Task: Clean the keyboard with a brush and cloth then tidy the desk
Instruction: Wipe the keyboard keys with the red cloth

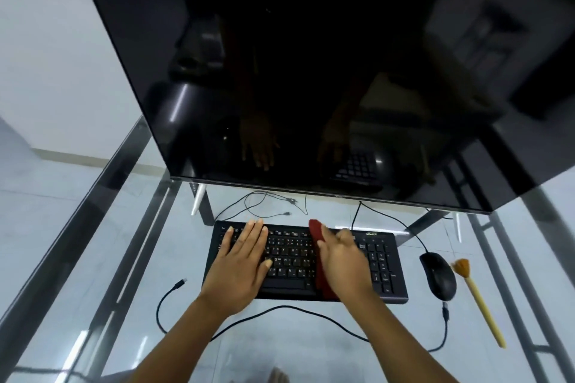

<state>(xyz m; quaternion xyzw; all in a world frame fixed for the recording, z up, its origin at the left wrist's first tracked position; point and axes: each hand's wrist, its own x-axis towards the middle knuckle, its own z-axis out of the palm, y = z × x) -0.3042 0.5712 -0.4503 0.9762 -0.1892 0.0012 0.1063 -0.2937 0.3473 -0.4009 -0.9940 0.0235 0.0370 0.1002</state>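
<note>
Left hand (245,253) flat, fingers straight, pressing the left half of the Acer keyboard (291,261). Right hand (339,258) on red cloth (315,232) mid-keyboard, blurred, grip unclear. Brush (477,298) lies beside the mouse (438,275).

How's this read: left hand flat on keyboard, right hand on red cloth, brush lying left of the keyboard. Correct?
One error: the brush lies right of the keyboard, just past the mouse, per the head view. The rest holds: left hand flat on the keys, right hand on the red cloth.
</note>
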